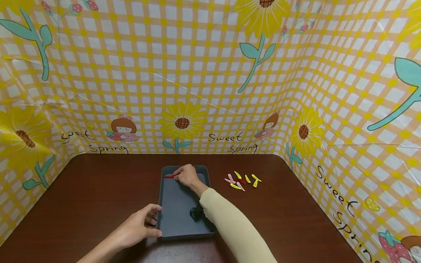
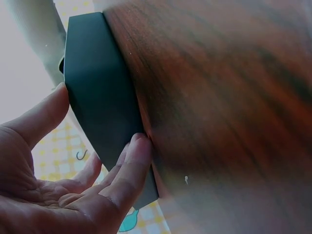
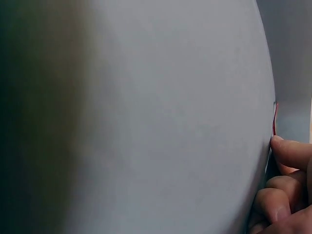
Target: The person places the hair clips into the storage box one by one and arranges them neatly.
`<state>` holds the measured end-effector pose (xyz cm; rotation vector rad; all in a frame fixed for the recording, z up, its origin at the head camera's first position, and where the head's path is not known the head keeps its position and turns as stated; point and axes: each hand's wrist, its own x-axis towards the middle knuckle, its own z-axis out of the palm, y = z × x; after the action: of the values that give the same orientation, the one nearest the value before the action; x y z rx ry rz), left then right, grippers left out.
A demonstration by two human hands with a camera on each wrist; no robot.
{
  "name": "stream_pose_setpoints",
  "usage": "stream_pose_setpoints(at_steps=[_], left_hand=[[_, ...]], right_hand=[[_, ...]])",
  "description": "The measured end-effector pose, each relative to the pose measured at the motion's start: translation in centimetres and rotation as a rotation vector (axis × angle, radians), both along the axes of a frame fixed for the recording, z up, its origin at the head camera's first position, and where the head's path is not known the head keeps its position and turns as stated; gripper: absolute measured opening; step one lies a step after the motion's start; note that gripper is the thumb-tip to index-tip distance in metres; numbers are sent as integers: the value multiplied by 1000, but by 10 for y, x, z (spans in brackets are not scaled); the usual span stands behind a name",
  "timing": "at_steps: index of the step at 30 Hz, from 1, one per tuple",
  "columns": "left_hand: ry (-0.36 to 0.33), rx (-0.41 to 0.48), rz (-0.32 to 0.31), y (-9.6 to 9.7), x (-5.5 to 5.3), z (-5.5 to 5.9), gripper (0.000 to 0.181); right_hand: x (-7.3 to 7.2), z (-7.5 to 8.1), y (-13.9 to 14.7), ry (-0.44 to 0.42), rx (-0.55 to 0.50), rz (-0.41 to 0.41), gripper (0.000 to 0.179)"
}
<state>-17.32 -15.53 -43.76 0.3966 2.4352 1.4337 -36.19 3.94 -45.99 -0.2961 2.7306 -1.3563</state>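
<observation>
A dark grey rectangular tray (image 1: 184,215) lies on the table. Along its near left side, my left hand (image 1: 139,224) holds the wall; in the left wrist view the thumb rests at the rim and the fingertips reach the lower edge of the tray's side (image 2: 105,83). Over the tray's far left part, my right hand (image 1: 187,176) pinches a red hair clip (image 1: 169,176), which points left close to the tray floor. Only a thin red sliver of this clip (image 3: 275,119) shows beyond the fingertips in the right wrist view.
Right of the tray lies a loose group of yellow, pink and red hair clips (image 1: 237,186) on the brown table (image 1: 283,219). A checked cloth (image 1: 210,73) with sunflowers stands around the back and sides. The black wrist camera (image 1: 195,213) hangs over the tray.
</observation>
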Motion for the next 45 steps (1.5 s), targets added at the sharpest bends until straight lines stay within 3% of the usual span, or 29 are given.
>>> stream_pose_setpoints(at_steps=[13, 33, 45], left_hand=[[-8, -6, 14, 1, -1, 4, 70], [-10, -9, 15, 2, 2, 2, 71], [-6, 2, 20, 3, 4, 4, 69]], right_hand=[[-2, 3, 1, -7, -38, 4, 11], [2, 3, 4, -33, -42, 23, 15], [-6, 18, 16, -134, -53, 72, 17]])
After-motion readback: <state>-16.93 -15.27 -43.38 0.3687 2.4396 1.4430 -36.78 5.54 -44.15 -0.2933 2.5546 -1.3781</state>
